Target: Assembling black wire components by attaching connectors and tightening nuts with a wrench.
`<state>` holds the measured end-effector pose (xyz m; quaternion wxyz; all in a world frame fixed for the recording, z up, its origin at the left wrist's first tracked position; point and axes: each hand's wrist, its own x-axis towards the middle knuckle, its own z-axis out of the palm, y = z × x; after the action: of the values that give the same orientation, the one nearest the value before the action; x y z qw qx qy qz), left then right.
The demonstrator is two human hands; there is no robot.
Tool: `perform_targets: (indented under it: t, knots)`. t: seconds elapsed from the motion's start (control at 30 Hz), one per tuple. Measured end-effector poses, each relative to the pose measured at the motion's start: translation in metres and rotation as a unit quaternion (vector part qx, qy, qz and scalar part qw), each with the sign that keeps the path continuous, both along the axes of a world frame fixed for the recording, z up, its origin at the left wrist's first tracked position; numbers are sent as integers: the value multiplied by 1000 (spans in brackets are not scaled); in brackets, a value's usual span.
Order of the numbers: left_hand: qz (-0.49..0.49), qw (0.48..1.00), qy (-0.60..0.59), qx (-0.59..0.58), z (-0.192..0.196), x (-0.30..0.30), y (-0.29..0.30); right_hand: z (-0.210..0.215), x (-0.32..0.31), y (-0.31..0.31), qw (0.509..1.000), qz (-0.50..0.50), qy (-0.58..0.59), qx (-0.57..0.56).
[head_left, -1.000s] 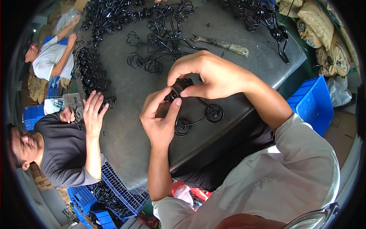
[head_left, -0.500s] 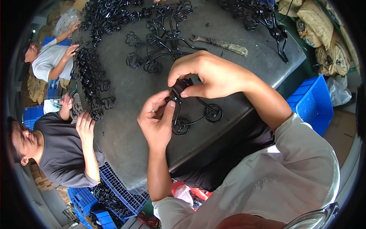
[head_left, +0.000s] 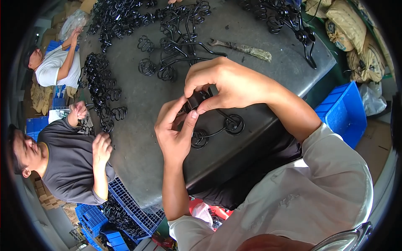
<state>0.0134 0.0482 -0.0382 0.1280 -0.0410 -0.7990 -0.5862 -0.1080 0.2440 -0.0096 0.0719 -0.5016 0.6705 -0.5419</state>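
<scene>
Over the near part of the table, both hands close on a small black metal clamp [head_left: 195,99]. My left hand [head_left: 173,136] pinches its lower left side between thumb and index finger. From the upper right, my right hand [head_left: 222,81] grips it with the thumb below and the fingers curled over the top. Just beneath the hands lies a black double coil spring [head_left: 233,124], its wire running up toward the clamp; my fingers hide whether they join. Beyond the hands are several black springs with long bent wire arms [head_left: 167,73].
An open-end wrench [head_left: 243,49] with a wrapped handle lies on the dark tabletop [head_left: 138,100]. Black springs [head_left: 100,83] are heaped along the left, more assemblies [head_left: 307,37] at far right. Two co-workers sit at left. A blue bin [head_left: 345,115] stands right of the table.
My left hand has shifted slightly right and up, its index finger now against the clamp's upper side. My right hand has barely moved. The co-workers' hands at left have moved.
</scene>
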Motion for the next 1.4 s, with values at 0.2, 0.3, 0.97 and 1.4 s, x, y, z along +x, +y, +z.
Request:
perform_targets:
  t: [0.2, 0.3, 0.97, 1.4]
  knots:
    - [6, 1000, 12, -25, 2, -3, 1, 1, 0, 1, 1000, 4, -17, -1]
    - [-1, 1000, 5, 4, 0, -3, 0, -3, 2, 1, 1000, -5, 12, -14]
    - [-38, 972, -112, 203, -2, -4, -13, 1, 14, 7, 983, -51, -169, 46]
    - [-53, 973, -71, 213, -14, -3, -16, -4, 19, 4, 992, -58, -103, 44]
